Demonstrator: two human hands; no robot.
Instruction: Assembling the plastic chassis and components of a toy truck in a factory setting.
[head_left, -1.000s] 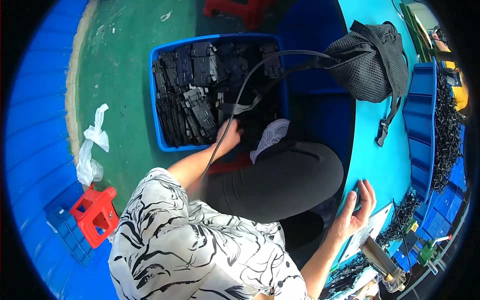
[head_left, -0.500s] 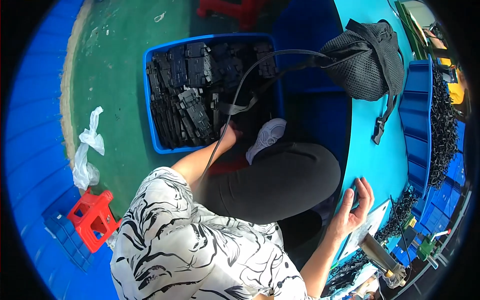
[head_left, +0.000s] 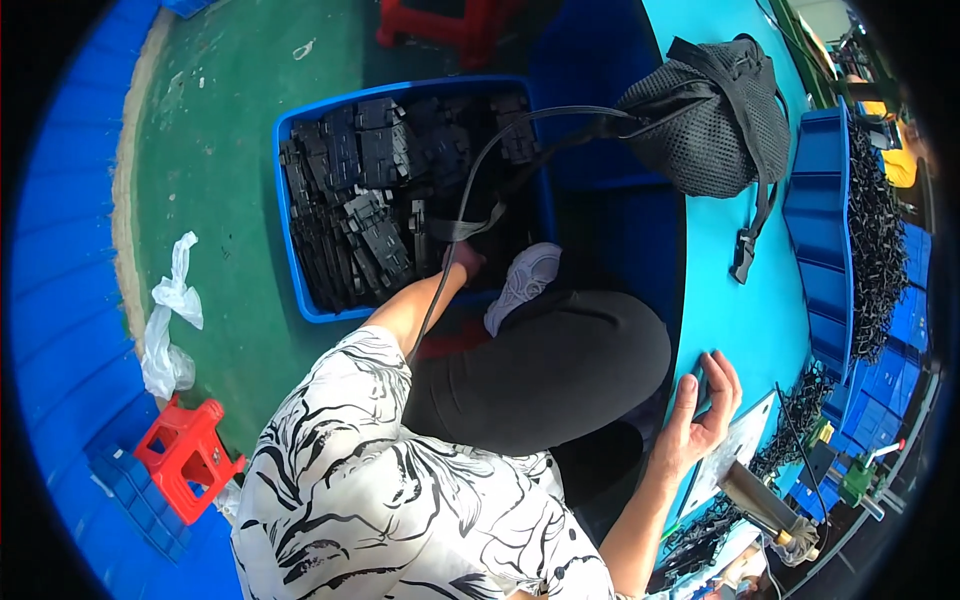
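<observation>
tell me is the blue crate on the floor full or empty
Mostly full: the blue crate holds heaps of flat black plastic parts, and the left hand reaches in.

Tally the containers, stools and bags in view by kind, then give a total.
Blue bin of black parts on the floor, which the left hand reaches into: 1
Blue tray of black parts on the table: 1
Red stools: 2
Black mesh bag: 1
White plastic bag: 1
Total: 6
</observation>
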